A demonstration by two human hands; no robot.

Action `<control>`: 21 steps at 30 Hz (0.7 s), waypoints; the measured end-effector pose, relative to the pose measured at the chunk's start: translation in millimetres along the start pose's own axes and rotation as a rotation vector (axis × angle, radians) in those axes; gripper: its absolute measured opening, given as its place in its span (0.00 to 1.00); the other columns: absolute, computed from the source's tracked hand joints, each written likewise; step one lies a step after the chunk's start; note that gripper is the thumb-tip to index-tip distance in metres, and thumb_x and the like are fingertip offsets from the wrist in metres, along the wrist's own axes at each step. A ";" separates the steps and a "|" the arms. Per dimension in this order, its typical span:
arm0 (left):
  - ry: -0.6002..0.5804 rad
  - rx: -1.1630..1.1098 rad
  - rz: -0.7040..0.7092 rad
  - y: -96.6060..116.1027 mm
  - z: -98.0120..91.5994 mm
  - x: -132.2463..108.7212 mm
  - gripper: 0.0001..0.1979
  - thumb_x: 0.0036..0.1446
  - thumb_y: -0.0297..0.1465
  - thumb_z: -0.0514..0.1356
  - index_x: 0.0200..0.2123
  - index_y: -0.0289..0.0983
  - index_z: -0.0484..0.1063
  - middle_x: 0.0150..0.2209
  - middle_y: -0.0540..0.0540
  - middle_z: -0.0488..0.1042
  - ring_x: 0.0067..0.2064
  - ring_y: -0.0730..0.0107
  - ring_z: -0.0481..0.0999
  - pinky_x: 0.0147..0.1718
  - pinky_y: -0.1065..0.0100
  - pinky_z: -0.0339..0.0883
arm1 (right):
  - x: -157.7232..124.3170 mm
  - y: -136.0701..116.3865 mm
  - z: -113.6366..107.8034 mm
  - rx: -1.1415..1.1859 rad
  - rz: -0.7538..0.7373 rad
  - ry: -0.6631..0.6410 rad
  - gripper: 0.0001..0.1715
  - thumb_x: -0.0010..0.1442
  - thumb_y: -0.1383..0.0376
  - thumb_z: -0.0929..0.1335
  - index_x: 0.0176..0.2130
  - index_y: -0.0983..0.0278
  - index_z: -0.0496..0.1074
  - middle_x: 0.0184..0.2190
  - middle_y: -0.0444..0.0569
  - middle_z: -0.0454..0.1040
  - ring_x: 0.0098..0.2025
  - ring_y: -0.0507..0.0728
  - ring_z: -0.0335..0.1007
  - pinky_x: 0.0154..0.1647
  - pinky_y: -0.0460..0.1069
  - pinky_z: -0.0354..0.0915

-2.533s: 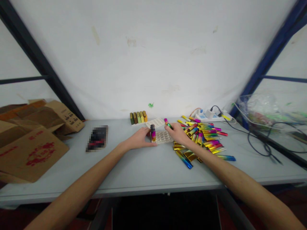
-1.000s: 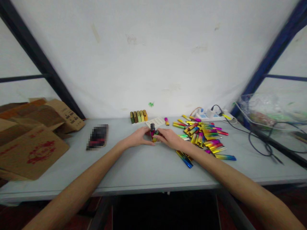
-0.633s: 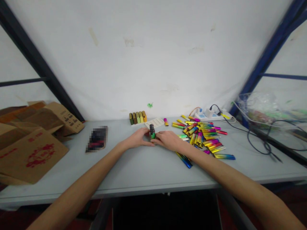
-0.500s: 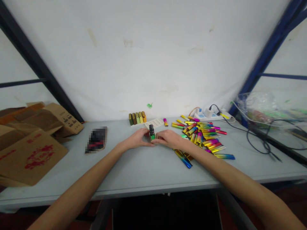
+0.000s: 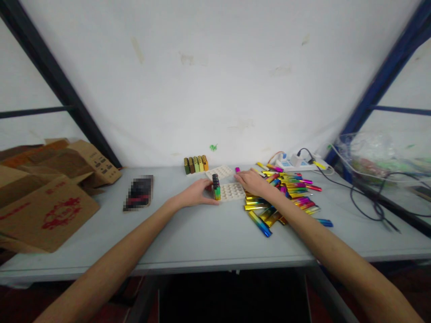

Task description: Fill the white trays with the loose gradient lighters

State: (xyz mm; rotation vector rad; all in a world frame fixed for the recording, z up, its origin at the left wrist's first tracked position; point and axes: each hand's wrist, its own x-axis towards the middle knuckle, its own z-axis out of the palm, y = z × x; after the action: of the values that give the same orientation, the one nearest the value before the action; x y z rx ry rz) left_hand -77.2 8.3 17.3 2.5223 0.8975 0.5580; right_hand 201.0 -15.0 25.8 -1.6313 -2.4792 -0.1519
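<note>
My left hand [image 5: 197,193] is open, its thumb and fingers spread around the left end of a white tray with holes [image 5: 232,191]. A row of upright lighters [image 5: 216,188] with black tops stands in that end, close beside the fingers. My right hand [image 5: 251,180] is at the upper left edge of a pile of shiny coloured metallic pieces [image 5: 292,188]; its fingertips are too small to show whether they hold anything. Behind the tray lies a second white holed tray [image 5: 220,172], with a block of green, brown and yellow lighters [image 5: 196,164] to its left.
Opened cardboard boxes [image 5: 55,211] fill the left end of the table [image 5: 188,233]. A blurred dark object [image 5: 138,193] lies beside them. At the back right are a power strip [image 5: 296,162], black cables [image 5: 373,202] and a clear plastic bag [image 5: 368,152].
My right hand has moved right and away from the upright lighters, uncovering the holed tray. My left hand stays beside the lighters. The view has shifted slightly.
</note>
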 end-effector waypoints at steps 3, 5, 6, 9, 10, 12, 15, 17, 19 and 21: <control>0.005 0.003 0.006 -0.2 0.0 -0.5 0.33 0.46 0.52 0.72 0.45 0.34 0.75 0.44 0.41 0.77 0.42 0.54 0.76 0.43 0.59 0.71 | 0.7 -2.6 -7.6 -0.078 0.078 0.025 0.28 0.76 0.62 0.54 0.45 0.71 0.78 0.43 0.64 0.80 0.46 0.62 0.78 0.53 0.53 0.64; 0.005 0.002 0.004 -0.3 0.2 -0.9 0.33 0.46 0.53 0.72 0.45 0.34 0.75 0.44 0.41 0.77 0.42 0.55 0.76 0.43 0.60 0.71 | 1.1 -3.5 -7.6 -0.097 0.121 0.046 0.24 0.75 0.61 0.57 0.45 0.69 0.77 0.44 0.62 0.80 0.45 0.62 0.78 0.48 0.52 0.65; 0.004 0.003 -0.001 -0.3 0.3 -1.1 0.33 0.46 0.53 0.72 0.45 0.34 0.74 0.44 0.41 0.77 0.41 0.55 0.76 0.42 0.60 0.71 | 1.5 -4.1 -6.6 -0.105 0.135 0.050 0.22 0.74 0.60 0.58 0.46 0.69 0.76 0.45 0.62 0.79 0.45 0.62 0.77 0.48 0.51 0.65; 0.009 0.010 -0.020 0.2 0.6 -1.3 0.33 0.45 0.53 0.72 0.45 0.34 0.74 0.43 0.42 0.77 0.41 0.55 0.76 0.41 0.60 0.71 | 3.4 -6.5 -3.2 -0.118 0.186 0.022 0.19 0.73 0.58 0.62 0.52 0.68 0.73 0.49 0.62 0.77 0.50 0.63 0.75 0.48 0.51 0.64; 0.009 0.009 -0.023 0.6 0.5 -1.2 0.33 0.45 0.53 0.72 0.45 0.34 0.74 0.42 0.42 0.77 0.40 0.55 0.76 0.41 0.60 0.71 | 4.0 -7.4 -2.5 -0.121 0.203 0.010 0.18 0.73 0.60 0.61 0.53 0.69 0.71 0.49 0.62 0.77 0.51 0.63 0.75 0.49 0.51 0.64; 0.011 0.002 -0.024 1.6 0.3 -1.1 0.33 0.45 0.53 0.72 0.46 0.35 0.74 0.42 0.43 0.77 0.40 0.56 0.76 0.41 0.60 0.71 | 4.8 -8.6 -1.8 -0.121 0.227 -0.008 0.17 0.74 0.65 0.58 0.54 0.69 0.70 0.47 0.62 0.78 0.50 0.63 0.75 0.49 0.52 0.64; 0.016 -0.015 -0.016 3.4 -0.4 -1.1 0.33 0.45 0.52 0.72 0.46 0.35 0.74 0.42 0.43 0.77 0.40 0.56 0.76 0.41 0.60 0.71 | 4.4 -7.7 -0.3 -0.100 0.236 0.015 0.19 0.72 0.71 0.56 0.55 0.68 0.69 0.47 0.61 0.78 0.49 0.63 0.75 0.49 0.52 0.64; 0.017 -0.016 -0.011 4.4 -0.8 -1.1 0.33 0.45 0.53 0.72 0.45 0.35 0.74 0.42 0.43 0.77 0.39 0.56 0.76 0.40 0.60 0.71 | 3.9 -5.4 1.8 -0.075 0.226 0.063 0.21 0.71 0.73 0.57 0.57 0.68 0.68 0.49 0.63 0.77 0.50 0.64 0.74 0.49 0.53 0.64; 0.012 -0.006 -0.011 5.0 -1.0 -1.1 0.33 0.45 0.53 0.72 0.45 0.35 0.74 0.41 0.43 0.77 0.39 0.56 0.76 0.40 0.61 0.71 | 4.0 -2.1 4.1 -0.046 0.217 0.122 0.21 0.70 0.73 0.57 0.58 0.68 0.68 0.50 0.63 0.76 0.50 0.64 0.73 0.49 0.53 0.64; 0.008 0.002 -0.013 4.9 -0.9 -1.0 0.33 0.45 0.54 0.72 0.45 0.35 0.74 0.41 0.43 0.77 0.39 0.56 0.76 0.40 0.61 0.71 | 4.6 1.4 5.8 -0.008 0.214 0.174 0.20 0.70 0.72 0.59 0.57 0.68 0.70 0.50 0.63 0.75 0.49 0.64 0.73 0.47 0.53 0.64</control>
State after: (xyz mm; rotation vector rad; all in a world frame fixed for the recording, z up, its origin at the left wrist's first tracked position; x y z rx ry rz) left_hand -76.0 4.3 20.3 2.5158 0.9178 0.5641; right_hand 200.1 -9.2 21.0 -1.7903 -2.1645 -0.2636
